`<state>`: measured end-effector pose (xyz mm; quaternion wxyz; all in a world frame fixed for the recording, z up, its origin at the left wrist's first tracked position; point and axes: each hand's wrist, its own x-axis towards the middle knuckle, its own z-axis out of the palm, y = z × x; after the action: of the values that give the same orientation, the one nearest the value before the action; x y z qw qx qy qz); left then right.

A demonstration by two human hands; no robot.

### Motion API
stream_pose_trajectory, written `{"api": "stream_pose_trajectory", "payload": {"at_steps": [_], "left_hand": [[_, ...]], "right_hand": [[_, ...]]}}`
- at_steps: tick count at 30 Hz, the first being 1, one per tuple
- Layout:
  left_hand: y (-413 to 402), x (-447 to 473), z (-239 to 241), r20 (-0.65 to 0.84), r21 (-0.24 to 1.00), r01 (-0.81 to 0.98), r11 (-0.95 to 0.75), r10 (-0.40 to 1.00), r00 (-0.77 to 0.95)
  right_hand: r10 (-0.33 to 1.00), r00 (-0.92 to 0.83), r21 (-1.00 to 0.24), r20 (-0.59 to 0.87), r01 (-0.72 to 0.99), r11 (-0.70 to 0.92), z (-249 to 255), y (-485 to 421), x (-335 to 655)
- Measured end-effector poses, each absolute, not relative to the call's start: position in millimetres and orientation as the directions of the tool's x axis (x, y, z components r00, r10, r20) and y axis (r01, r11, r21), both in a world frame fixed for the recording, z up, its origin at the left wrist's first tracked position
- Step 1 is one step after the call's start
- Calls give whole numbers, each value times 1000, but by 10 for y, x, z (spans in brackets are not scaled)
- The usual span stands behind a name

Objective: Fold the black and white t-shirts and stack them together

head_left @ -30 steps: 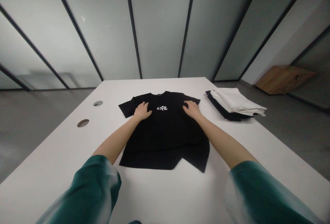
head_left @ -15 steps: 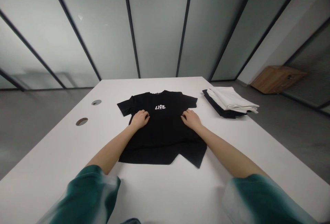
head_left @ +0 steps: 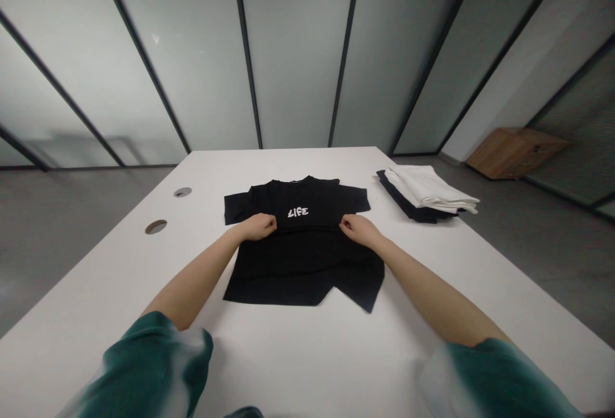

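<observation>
A black T-shirt with white lettering on its chest lies spread on the white table, collar away from me. My left hand is closed on the shirt's left side, just below the sleeve. On the opposite side my right hand pinches the fabric at about the same height. Between the two hands the cloth is drawn into a crosswise fold below the lettering. The hem nearest me is uneven, with a notch toward the right and a corner that sticks out.
At the table's right edge sits a stack of folded clothes, a white garment on top of a dark one. Two round holes pierce the tabletop at left, the nearer one larger. A wooden cabinet stands beyond, on the floor.
My fingers have closed on the shirt's sides. The upper part of the shirt has shifted slightly toward me, and a crosswise fold has formed between my hands.
</observation>
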<state>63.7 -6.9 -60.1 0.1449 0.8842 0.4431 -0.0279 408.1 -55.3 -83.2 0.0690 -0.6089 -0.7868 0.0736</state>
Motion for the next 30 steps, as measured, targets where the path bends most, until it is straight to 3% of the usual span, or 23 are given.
{"api": "stream_pose_trajectory", "payload": {"at_steps": [3, 5, 8, 12, 14, 17, 22, 30], "left_hand": [[-72, 608, -515, -239, 350, 755, -555, 726, 645], [-59, 637, -522, -127, 358, 785, -506, 806, 578], [-33, 711, -641, 140, 314, 856, -409, 912, 385], [-11, 759, -872, 247, 269, 905, -328, 932, 264], [-9, 754, -947, 241, 249, 912, -327, 933, 269], [-13, 739, -989, 239, 222, 914, -340, 928, 287], [-16, 736, -989, 242, 211, 915, -343, 925, 291], [-12, 730, -996, 241, 230, 908, -349, 925, 295]], "right_hand": [[957, -287, -360, -46, 898, 252, -754, -554, 4162], [980, -195, -416, 24, 890, 187, -707, -490, 4260], [969, 143, -468, 201, 883, -34, -692, -288, 4464], [891, 441, -470, 111, 813, -344, -790, 65, 4708], [860, 508, -448, 37, 778, -440, -853, 226, 4753], [798, 601, -437, 51, 732, -523, -920, 415, 4695], [812, 581, -391, 45, 758, -521, -952, 571, 4454], [849, 505, -495, 153, 783, -377, -896, 643, 4605]]}}
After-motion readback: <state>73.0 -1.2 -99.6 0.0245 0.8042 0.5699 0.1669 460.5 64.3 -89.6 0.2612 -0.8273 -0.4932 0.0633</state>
